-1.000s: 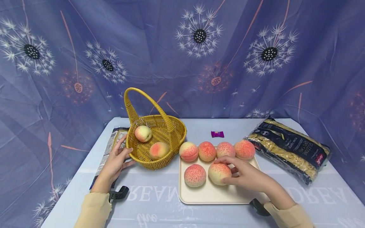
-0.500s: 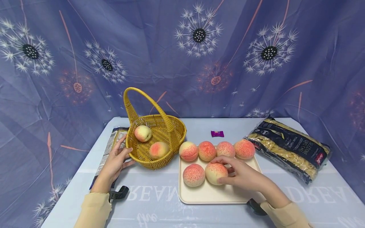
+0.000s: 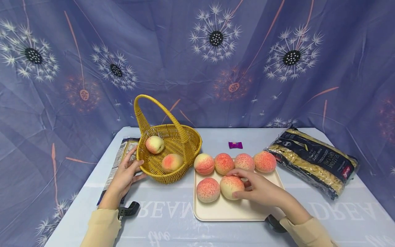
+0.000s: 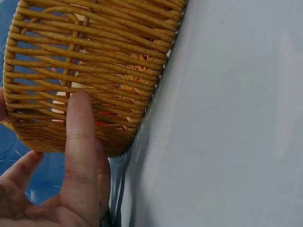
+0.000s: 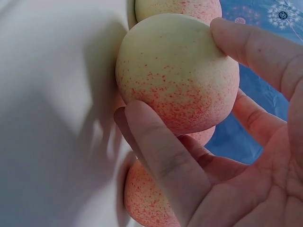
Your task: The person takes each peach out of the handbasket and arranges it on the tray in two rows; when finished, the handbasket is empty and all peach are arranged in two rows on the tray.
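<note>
My right hand (image 3: 257,187) grips a pale peach (image 3: 231,187) (image 5: 177,71) on the cream tray (image 3: 228,211), thumb and fingers curled round its sides. Beside it lies another peach (image 3: 208,189), and a row of several peaches (image 3: 234,163) lines the tray's far edge. My left hand (image 3: 126,175) rests against the outer wall of the yellow wicker basket (image 3: 168,147) (image 4: 90,71), with straight fingers (image 4: 80,137) pressing the weave. Two peaches (image 3: 155,144) (image 3: 172,162) lie inside the basket.
A dark bag of pasta (image 3: 311,161) lies at the right of the table. A flat packet (image 3: 118,164) sits under the basket's left side. A small purple sweet (image 3: 235,145) lies behind the tray. Patterned blue cloth hangs all round the back.
My right hand has moved the gripped peach a little to the left across the tray, nudging the neighbouring peach left. The left hand and basket have not moved.
</note>
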Demonstrator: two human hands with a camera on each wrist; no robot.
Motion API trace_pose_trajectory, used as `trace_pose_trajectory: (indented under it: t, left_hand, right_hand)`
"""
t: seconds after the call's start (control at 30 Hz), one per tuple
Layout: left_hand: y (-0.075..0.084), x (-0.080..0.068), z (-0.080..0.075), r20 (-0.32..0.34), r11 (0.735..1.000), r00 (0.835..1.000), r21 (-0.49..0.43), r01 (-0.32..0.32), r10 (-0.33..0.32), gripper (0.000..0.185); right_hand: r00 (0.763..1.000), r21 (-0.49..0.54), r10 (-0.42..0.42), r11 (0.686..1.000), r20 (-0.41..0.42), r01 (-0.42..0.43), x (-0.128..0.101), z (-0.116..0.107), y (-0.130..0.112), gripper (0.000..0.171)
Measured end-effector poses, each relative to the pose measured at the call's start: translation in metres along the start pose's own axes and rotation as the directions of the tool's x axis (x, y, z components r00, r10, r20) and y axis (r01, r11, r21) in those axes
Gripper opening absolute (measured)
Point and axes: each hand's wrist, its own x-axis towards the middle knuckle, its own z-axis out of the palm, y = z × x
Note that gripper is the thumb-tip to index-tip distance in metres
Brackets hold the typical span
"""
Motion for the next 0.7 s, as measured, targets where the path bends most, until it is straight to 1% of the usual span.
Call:
trace_pose_trajectory:
  t: [0.43, 0.7]
  left_hand:
    - [0.0001, -0.0005, -0.0001, -0.004, 1.000, 1.000, -0.012, -0.004, 0.004, 0.076]
    - [0.0012, -0.0005, 0.0001, -0.010, 1.000, 1.000, -0.015, 0.000, 0.000, 0.076]
  right_hand:
    - [1.000, 0.011, -0.016, 1.000, 0.013, 0.016, 0.0052, 0.0057, -0.0012, 0.059]
    - [1.000, 0.004, 0.007, 1.000, 0.021, -0.007, 0.0059, 0.0060, -0.0033, 0.062]
